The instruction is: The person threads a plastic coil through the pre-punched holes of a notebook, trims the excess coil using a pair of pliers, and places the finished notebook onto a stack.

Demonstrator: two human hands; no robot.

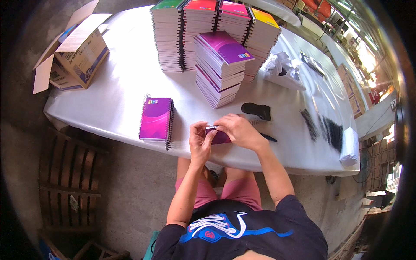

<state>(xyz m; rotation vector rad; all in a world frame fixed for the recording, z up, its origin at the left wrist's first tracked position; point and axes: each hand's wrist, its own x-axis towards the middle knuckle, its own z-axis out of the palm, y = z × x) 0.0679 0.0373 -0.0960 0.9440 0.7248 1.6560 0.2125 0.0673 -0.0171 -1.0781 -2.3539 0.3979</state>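
Purple cover stock is seen between two bare hands at the near edge of the counter (pixel 117 73): a booklet (pixel 222 138), partly hidden by the fingers, is held just over that edge, right of its middle. The left hand (pixel 200 141) is nearly closed, its thumb and fingers pinched on the booklet's left side. The right hand (pixel 238 131) is curled over the top side, fingertips drawn together beside a small black-and-white strip (pixel 211 128); whether anything is gripped there cannot be told. Step in hand, as judged: close fingertip work at the booklet's edge, steadied by the left hand and worked by the right. The next move is judged to call for a firm left pinch, small right fingertip motions and a level booklet, so that the edge is not bent. Near the same edge, to the left, a spiral-bound purple notebook (pixel 156 117) is laid. Toward the far edge, a purple stack (pixel 219 73) is placed before taller stacks of notebooks (pixel 167 39). A black object (pixel 256 110) is noted just beyond the right hand. Dark coils (pixel 333 132) are laid toward the right end, beside a white bundle (pixel 349 147) at the near right corner.
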